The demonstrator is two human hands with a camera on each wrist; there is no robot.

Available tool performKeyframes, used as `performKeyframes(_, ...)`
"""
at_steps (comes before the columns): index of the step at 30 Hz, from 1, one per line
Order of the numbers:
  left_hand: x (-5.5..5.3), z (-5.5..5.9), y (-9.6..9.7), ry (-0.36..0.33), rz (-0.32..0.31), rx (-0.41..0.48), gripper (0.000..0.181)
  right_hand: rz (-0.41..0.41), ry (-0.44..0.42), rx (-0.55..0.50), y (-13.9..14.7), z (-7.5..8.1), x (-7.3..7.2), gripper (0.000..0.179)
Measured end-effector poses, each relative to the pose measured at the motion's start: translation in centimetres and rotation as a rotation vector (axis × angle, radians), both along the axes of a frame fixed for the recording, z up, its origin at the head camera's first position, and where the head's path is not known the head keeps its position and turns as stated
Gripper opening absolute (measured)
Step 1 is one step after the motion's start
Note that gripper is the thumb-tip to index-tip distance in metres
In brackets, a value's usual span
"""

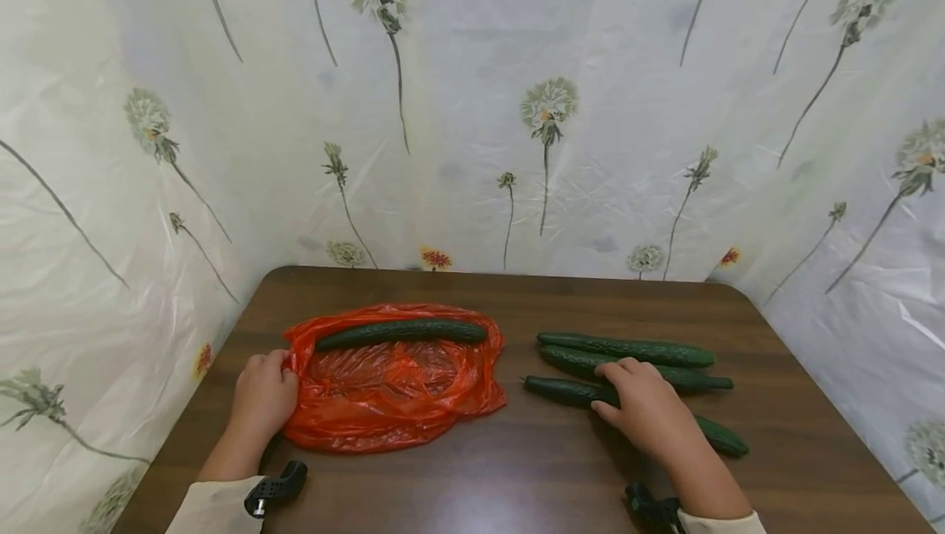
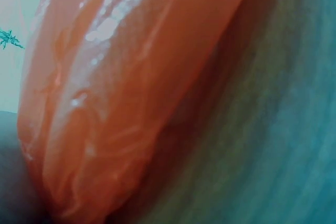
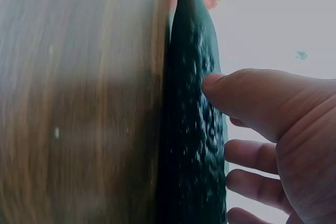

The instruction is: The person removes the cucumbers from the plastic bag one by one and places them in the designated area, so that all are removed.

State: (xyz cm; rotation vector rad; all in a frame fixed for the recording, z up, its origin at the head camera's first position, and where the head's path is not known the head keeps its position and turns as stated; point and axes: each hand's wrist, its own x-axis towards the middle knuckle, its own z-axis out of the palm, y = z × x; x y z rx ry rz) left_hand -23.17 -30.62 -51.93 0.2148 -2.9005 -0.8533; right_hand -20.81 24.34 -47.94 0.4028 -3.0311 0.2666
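Note:
My left hand [image 1: 264,393] grips the left edge of a red plastic bag [image 1: 369,433], which lies spread with its mouth facing up. One cucumber [image 1: 402,330] lies along the far side inside the bag. Crumpled red film [image 2: 115,119] fills much of the left wrist view. On the right, my right hand [image 1: 650,407] is over the nearest of three loose cucumbers, the near cucumber [image 3: 191,129]. Its thumb meets this cucumber's surface while the other fingers reach to the far side, spread apart. Beyond it lie the middle cucumber [image 1: 694,378] and the far cucumber [image 1: 627,347].
All of this lies on a dark brown wooden table [image 1: 472,485] with rounded far corners. Behind and beside it hangs a pale sheet [image 1: 458,107] printed with dandelions. Black wrist devices sit at both cuffs, the left device [image 1: 276,487] and the right device [image 1: 653,508].

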Motion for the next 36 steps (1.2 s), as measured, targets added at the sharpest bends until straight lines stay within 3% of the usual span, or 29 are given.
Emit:
performKeyframes(21, -0.5, 0.1, 0.2, 0.007, -0.003, -0.010, 0.044, 0.064, 0.017, -0.009, -3.1, 0.2, -0.5, 0.048)
performKeyframes(36, -0.1, 0.0, 0.0, -0.002, 0.005, -0.006, 0.044, 0.115, 0.017, 0.000, -5.3, 0.6, -1.5, 0.053)
